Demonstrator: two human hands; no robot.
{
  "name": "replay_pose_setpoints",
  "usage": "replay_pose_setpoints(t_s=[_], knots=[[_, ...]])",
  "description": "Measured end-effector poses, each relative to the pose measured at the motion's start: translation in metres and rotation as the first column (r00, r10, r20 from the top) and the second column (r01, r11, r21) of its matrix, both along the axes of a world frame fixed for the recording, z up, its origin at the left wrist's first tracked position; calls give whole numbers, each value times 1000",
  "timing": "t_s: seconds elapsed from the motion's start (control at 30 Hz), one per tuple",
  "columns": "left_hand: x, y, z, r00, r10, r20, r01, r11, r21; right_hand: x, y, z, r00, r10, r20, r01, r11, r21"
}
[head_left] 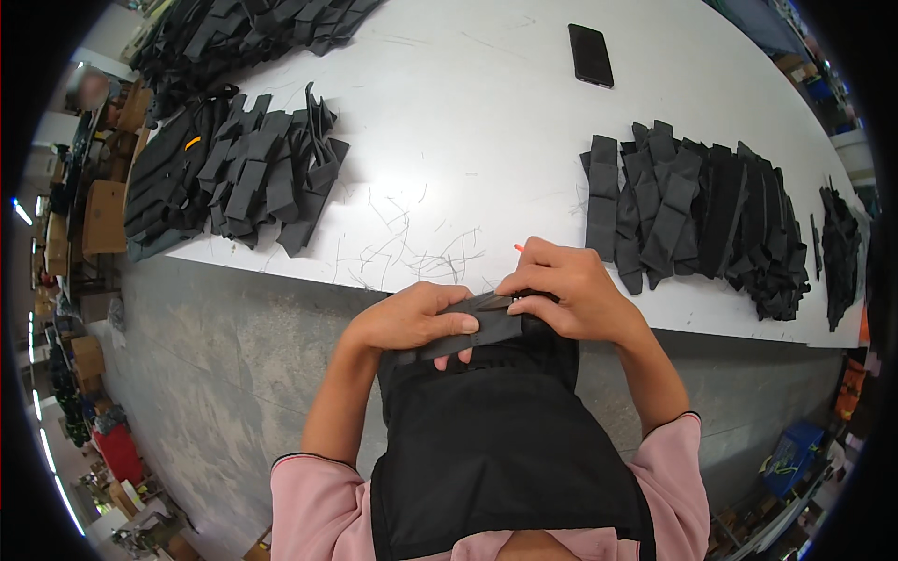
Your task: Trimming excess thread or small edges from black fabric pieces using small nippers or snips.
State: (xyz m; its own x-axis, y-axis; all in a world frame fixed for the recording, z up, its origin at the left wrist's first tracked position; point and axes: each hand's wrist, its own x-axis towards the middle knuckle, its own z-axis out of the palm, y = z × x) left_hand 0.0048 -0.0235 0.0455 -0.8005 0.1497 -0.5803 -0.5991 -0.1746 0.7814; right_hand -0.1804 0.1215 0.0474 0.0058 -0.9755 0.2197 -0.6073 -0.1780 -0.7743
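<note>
My left hand (421, 320) is closed on a dark grey fabric strip (500, 327), thumb on top and fingertips showing below it. The strip is held just off the table's near edge, in front of my black apron (510, 439). At its right end, my right hand (571, 292) is closed in a pinch. A small tool with an orange end (519, 248) pokes out above those fingers; most of it is hidden, so its kind is hard to make out. A thin pointed part shows beside the strip, close to the fingertips.
Cut thread ends (412, 245) lie scattered on the white table (468, 140). Dark fabric strips are heaped at the left (267, 168) and at the right (692, 206). Another dark pile (253, 37) sits far left. Farther back lies a black phone (590, 56).
</note>
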Motion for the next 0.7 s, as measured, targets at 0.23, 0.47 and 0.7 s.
replay_pose_setpoints(t_s=[0.23, 0.47, 0.7], knots=[[-4, 7, -8, 966, 254, -39, -253, 967, 14, 6, -2, 3, 988, -98, -115, 91, 994, -65], [-13, 18, -21, 774, 633, -2, -610, 748, 263, 34, 17, -11, 887, -460, -45, 446, 878, -172], [-14, 24, -30, 706, 709, -4, -650, 649, 395, 42, 10, -16, 880, -470, -68, 463, 881, -94]])
